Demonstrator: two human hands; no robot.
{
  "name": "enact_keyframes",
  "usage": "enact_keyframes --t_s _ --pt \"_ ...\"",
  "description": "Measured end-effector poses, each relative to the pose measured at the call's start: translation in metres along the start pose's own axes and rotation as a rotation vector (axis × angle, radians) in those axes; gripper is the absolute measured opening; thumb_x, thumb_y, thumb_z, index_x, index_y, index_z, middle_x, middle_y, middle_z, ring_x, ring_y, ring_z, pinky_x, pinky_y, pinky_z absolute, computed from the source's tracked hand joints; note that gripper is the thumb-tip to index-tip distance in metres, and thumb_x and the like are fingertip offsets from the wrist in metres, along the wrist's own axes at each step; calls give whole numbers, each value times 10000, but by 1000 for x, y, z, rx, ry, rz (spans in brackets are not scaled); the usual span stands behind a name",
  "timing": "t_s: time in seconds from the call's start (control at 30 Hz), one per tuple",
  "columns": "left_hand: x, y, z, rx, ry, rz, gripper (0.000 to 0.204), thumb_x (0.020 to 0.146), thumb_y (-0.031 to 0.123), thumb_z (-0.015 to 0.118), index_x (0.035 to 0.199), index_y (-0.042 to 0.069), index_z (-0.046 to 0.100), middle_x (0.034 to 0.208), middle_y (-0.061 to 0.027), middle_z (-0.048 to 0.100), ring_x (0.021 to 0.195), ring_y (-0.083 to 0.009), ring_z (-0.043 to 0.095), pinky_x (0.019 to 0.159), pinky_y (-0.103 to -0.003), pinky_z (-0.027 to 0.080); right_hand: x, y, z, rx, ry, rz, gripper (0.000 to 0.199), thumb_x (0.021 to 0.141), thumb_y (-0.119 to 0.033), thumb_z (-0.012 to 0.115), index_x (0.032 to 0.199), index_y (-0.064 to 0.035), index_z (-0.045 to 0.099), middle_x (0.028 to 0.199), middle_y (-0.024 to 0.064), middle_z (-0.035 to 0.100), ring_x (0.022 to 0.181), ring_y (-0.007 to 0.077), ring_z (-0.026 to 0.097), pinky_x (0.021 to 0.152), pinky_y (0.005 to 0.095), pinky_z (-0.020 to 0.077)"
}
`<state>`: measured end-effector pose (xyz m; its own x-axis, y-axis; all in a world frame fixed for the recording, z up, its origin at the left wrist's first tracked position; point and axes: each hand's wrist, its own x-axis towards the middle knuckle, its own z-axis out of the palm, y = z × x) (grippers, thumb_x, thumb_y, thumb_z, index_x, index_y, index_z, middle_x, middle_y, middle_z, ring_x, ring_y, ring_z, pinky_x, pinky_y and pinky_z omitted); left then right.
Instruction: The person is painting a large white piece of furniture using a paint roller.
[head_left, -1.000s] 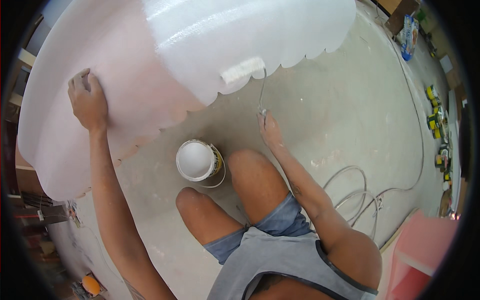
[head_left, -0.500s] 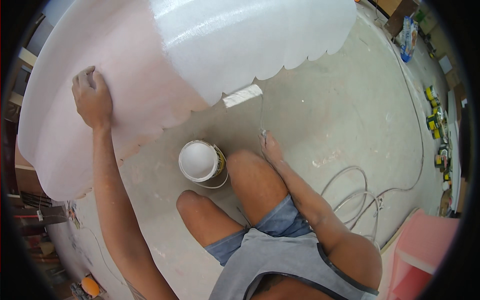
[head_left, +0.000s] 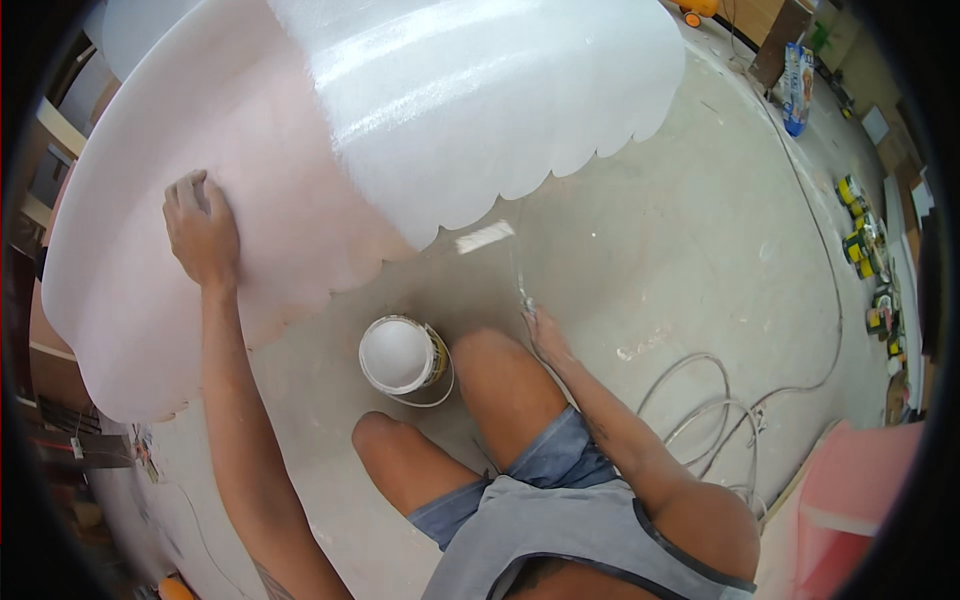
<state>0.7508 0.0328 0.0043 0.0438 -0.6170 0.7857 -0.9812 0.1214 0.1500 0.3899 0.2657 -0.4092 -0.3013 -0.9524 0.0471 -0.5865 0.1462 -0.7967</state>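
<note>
A large curved panel with a scalloped edge fills the upper left, glossy white point(head_left: 470, 110) on one side and dull pink point(head_left: 270, 190) on the other. My left hand point(head_left: 203, 230) rests on the pink part, fingers a little bent and thumb apart, with nothing seen in it. In my right hand point(head_left: 545, 335) is the thin handle of a paint roller point(head_left: 485, 237), gripped with closed fingers. Its white sleeve, slightly blurred, is just below the scalloped edge; I cannot tell whether they touch. A bucket of white paint point(head_left: 397, 356) stands on the floor before my knees.
A looped hose point(head_left: 725, 405) lies on the floor to my right. Several yellow and dark cans point(head_left: 857, 245) line the far right, below a blue and white bag point(head_left: 797, 90). A pink object point(head_left: 865, 490) stands at the lower right. Boards and clutter are along the left.
The whole view has shifted, so everything sits lower in the picture. Against the scalloped edge, the roller has moved slightly right. My left hand stays on the pink part.
</note>
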Motion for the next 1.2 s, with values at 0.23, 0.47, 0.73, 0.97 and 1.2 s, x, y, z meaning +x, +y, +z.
enact_keyframes --t_s 0.23,0.47,0.73,0.97,1.2 --pt "0 1 -5 -24 3 -28 263 1000 255 531 1176 112 662 1231 -31 630 1164 -254 591 963 -408 496 43 -17 -160 -56 225 124 425 1088 -372 430 1198 4 596 1030 322 637 989 521 605 806 536 496" --pt "3 3 -3 6 11 1 250 994 244 546 1157 91 657 1223 -45 629 1159 -273 577 969 -418 488 172 -146 -313 -258 252 -40 513 1077 -480 402 1158 -10 593 974 359 648 992 578 592 852 616 462" --pt "2 5 -6 -1 2 -14 238 989 229 552 1147 84 655 1211 -55 627 1159 -279 575 981 -421 479 291 -310 -361 -459 79 -91 592 1067 -452 374 819 57 547 611 182 592 488 296 613 454 466 498" --pt "2 7 -4 -13 13 20 215 983 198 553 1137 90 657 1204 -43 632 1146 -271 583 974 -414 482 373 -397 -373 -421 131 -168 607 1056 -434 347 735 23 583 580 171 587 451 284 579 452 470 481" --pt "0 -3 -10 -46 29 19 211 980 188 546 1131 90 655 1198 -40 632 1148 -264 585 950 -412 498 298 -324 -365 -532 -71 -29 648 1063 -485 332 788 52 569 599 195 601 480 335 607 474 494 498"
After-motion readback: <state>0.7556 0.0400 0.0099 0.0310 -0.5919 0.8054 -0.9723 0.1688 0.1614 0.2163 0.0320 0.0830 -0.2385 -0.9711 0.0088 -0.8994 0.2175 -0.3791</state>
